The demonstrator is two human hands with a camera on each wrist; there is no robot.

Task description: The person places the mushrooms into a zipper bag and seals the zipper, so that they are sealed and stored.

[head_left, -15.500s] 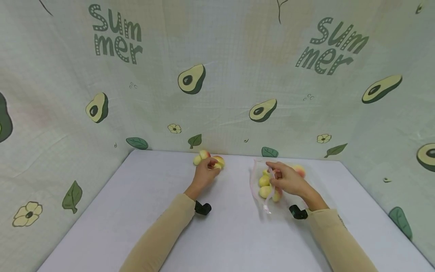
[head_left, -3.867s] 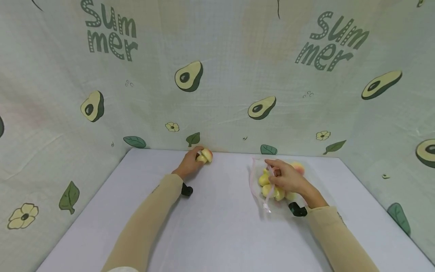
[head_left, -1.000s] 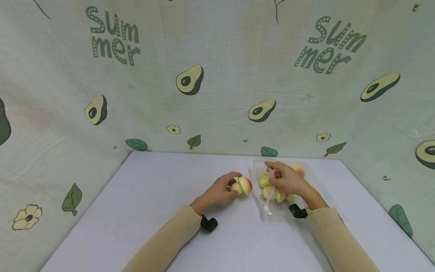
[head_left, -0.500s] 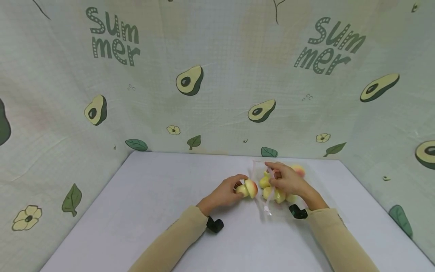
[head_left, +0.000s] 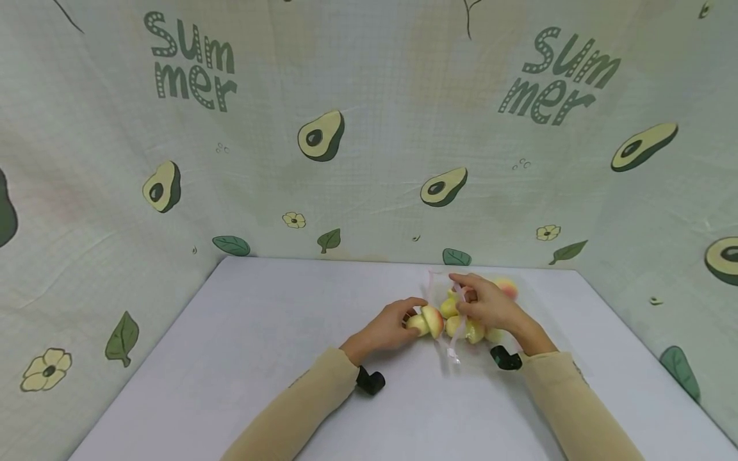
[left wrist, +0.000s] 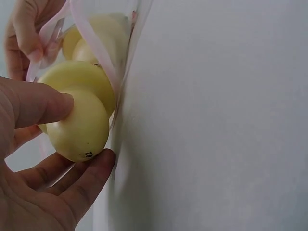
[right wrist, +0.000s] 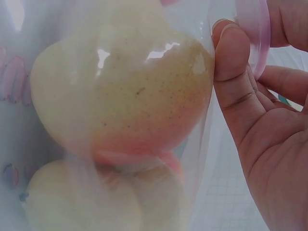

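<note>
My left hand [head_left: 389, 326] grips a yellow pear [left wrist: 79, 125] together with a yellow peach with a red side [head_left: 434, 321]. Both fruits are at the mouth of a clear plastic bag [head_left: 521, 346] with a pink zip edge [left wrist: 94, 41]. In the left wrist view the thumb lies on the pear, and the peach sits behind it, partly hidden. My right hand [head_left: 487, 304] pinches the bag's edge between thumb and fingers. Inside the bag lie several yellow pears [head_left: 450, 307] and a red-tinged peach [right wrist: 134, 101], seen through the plastic.
A white table [head_left: 277, 320] carries the bag on its right half. Behind and on both sides hangs a cloth [head_left: 380, 128] printed with avocados and leaves. The black wrist cameras [head_left: 371, 381] sit under each wrist, close to the tabletop.
Fruits once at the back of the table are gone from there, and the bag looks fuller. My left hand has carried the pear and peach rightward to the bag's mouth. The right hand stays put.
</note>
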